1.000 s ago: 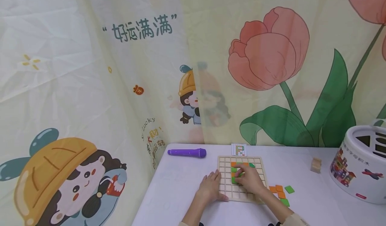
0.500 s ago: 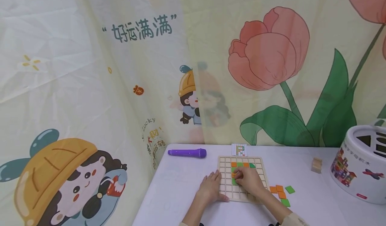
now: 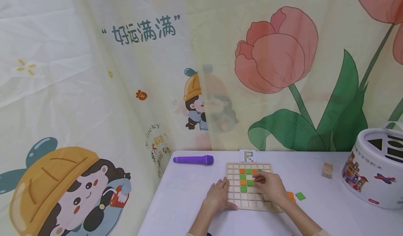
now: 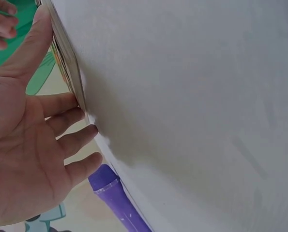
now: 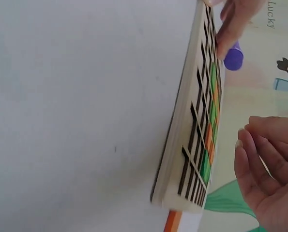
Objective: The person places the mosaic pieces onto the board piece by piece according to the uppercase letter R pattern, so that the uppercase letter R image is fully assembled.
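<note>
A wooden grid board [image 3: 233, 194] lies on the table with orange and green square tiles seated in several of its cells. One green tile [image 3: 249, 183] sits just right of an orange tile [image 3: 242, 182]. My left hand [image 3: 217, 197] rests at the board's left edge; its spread fingers and thumb touch the rim in the left wrist view. Over the board's right half is my right hand [image 3: 271, 187], raised off the surface. Its fingers are loosely bent, and no tile shows at the fingertips [image 5: 241, 133] in the right wrist view. It partly covers a darker green piece [image 3: 260, 170].
Behind the board lies a small printed pattern card [image 3: 247, 156]. A purple toy microphone [image 3: 193, 160] is at back left. Loose orange tiles [image 3: 290, 195] and a green tile [image 3: 300, 196] lie right of the board, near a wooden block [image 3: 327, 170] and a white bucket [image 3: 374, 173].
My right hand has let go of a green tile, now visible in its cell, and moved up and to the right. The left hand stays put. The head view has shifted slightly.
</note>
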`<state>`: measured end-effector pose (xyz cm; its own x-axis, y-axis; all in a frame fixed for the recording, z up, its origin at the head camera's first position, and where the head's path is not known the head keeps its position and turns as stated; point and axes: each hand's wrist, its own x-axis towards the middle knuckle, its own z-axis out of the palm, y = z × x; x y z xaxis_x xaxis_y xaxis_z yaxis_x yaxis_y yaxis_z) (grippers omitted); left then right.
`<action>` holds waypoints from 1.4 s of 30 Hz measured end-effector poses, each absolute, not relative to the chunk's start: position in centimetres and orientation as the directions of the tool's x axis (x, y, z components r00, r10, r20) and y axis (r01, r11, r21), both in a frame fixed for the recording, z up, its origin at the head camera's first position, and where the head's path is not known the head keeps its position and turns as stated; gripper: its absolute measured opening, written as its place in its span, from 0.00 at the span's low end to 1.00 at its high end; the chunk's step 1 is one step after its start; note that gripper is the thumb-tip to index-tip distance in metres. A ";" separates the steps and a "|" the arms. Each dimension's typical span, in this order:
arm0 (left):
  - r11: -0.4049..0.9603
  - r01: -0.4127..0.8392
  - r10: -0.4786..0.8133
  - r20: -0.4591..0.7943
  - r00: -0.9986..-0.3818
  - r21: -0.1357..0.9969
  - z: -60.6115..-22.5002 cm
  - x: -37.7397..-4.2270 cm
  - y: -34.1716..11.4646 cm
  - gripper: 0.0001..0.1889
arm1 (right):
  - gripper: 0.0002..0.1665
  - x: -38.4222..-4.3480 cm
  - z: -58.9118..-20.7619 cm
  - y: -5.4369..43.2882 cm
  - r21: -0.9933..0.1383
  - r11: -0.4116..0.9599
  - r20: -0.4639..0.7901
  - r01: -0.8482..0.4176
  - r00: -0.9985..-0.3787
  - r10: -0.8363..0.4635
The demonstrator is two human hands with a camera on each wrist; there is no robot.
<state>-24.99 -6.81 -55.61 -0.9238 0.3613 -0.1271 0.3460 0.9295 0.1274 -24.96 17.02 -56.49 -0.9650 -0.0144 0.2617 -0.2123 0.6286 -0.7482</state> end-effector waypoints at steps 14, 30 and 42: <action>0.934 0.330 0.348 -0.146 -0.926 0.135 -55.6 -25.3 -6.8 0.59 | 0.13 -23.6 -55.5 23.9 -0.673 0.731 0.135 -0.109 -0.991 -0.023; 0.933 0.338 0.354 -0.144 -0.924 0.127 -55.7 -25.1 -6.6 0.59 | 0.15 -22.5 -56.9 25.9 -0.592 0.804 0.016 -0.059 -0.998 -0.062; 0.930 0.346 0.362 -0.146 -0.921 0.125 -55.6 -25.1 -6.7 0.59 | 0.17 -22.9 -56.6 26.7 -0.677 0.735 -0.025 -0.026 -0.998 -0.058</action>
<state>-25.09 -6.75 -55.60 -0.9206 0.3622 -0.1458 0.3460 0.9298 0.1251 -22.87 26.72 -56.59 -0.9980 -0.0582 -0.0250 -0.0259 0.7353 -0.6773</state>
